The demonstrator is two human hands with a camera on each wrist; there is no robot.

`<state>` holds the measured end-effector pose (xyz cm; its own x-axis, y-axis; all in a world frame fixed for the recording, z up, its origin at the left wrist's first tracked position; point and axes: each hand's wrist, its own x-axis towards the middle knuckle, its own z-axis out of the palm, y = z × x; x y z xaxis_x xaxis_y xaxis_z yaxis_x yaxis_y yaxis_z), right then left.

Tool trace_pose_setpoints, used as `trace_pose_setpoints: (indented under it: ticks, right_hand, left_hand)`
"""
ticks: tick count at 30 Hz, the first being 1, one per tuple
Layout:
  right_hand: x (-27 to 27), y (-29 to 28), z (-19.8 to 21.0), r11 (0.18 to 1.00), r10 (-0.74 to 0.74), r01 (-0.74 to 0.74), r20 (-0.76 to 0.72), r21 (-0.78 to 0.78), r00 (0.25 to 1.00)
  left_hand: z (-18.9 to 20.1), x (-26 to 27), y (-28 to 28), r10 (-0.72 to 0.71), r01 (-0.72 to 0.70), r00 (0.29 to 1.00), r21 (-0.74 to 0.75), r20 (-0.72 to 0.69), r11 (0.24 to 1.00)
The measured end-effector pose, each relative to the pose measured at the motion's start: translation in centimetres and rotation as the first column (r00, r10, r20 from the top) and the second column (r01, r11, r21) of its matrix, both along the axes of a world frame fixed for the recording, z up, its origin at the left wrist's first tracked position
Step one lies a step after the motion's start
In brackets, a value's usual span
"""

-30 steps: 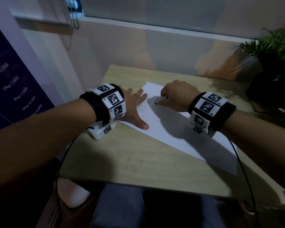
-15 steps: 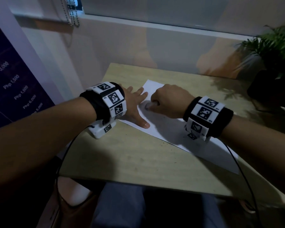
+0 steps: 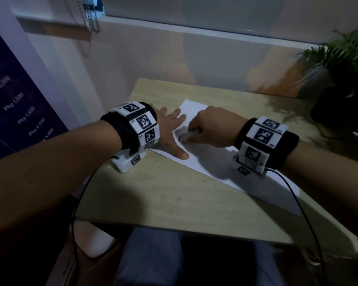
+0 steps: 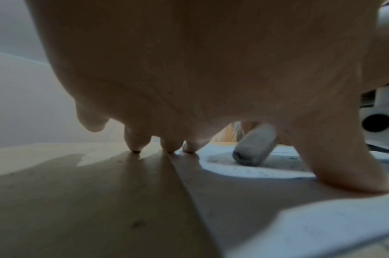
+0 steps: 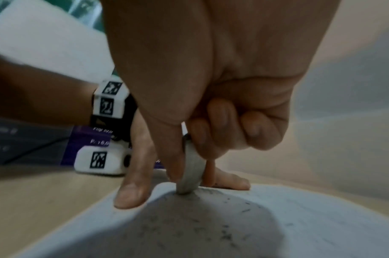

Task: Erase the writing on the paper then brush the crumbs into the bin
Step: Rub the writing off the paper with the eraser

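- Our left hand (image 3: 170, 131) lies spread flat, fingers straight, pinning the far-left corner of the paper (image 3: 211, 168) to the table (image 3: 174, 195); our right hand (image 3: 213, 129) pinches a grey eraser (image 4: 253, 144) between thumb and fingers, its tip pressed to the sheet just right of the left thumb.
- We judge the erasing step is in hand; brushing is not yet begun, and no bin shows.
- Next we need short, firm strokes while the left hand holds steady, lest the sheet crease.
- The paper lies diagonally across the table, white, strewn with dark crumbs (image 5: 244, 211) near the eraser; whether any writing remains we cannot tell.
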<state>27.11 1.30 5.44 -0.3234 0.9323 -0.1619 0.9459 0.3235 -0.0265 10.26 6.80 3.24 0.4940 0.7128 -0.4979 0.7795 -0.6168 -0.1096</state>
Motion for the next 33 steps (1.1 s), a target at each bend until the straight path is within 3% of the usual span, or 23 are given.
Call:
trace_pose_setpoints:
  ticks: [3, 6, 9, 13, 21, 26, 31, 33]
  right_hand:
    - [1.0, 0.8, 0.2, 0.995, -0.096, 0.097, -0.036, 0.028, 0.995]
    - [0.0, -0.2, -0.1, 0.990, -0.064, 0.055, 0.066, 0.130, 0.996]
    - [-0.8, -1.3, -0.3, 0.992, -0.006, -0.008, 0.105, 0.126, 0.994]
    - [0.0, -0.6, 0.3, 0.997, -0.032, 0.025, 0.094, 0.073, 0.995]
    - [0.2, 0.7, 0.4, 0.998, -0.054, 0.052, -0.171, -0.019, 0.984]
    - [0.7, 2.7, 0.2, 0.982, -0.173, 0.180, -0.112, 0.057, 0.979]
    - [-1.8, 0.8, 0.7, 0.998, 0.030, -0.036, -0.137, -0.041, 0.990]
    - [-1.5, 1.6, 1.3, 0.998, 0.024, -0.034, -0.160, -0.057, 0.987]
  left_hand:
    - [-0.1, -0.2, 0.1, -0.005, 0.005, 1.000, 0.005, -0.025, 1.000]
    - [0.0, -0.2, 0.2, -0.003, 0.003, 1.000, -0.029, -0.012, 1.000]
    - [0.9, -0.9, 0.8, 0.048, -0.041, 0.998, -0.178, 0.035, 0.983]
    - [2.1, -1.8, 1.3, 0.117, -0.084, 0.989, -0.313, 0.087, 0.946]
    - [0.3, -1.9, 2.1, -0.019, 0.027, 0.998, -0.153, 0.052, 0.988]
    - [0.2, -1.9, 1.9, -0.030, 0.033, 0.999, -0.106, 0.031, 0.994]
    - [-0.2, -2.1, 2.3, -0.035, 0.041, 0.997, -0.099, 0.067, 0.994]
    - [-0.2, -2.1, 2.3, -0.034, 0.041, 0.997, -0.103, 0.069, 0.994]
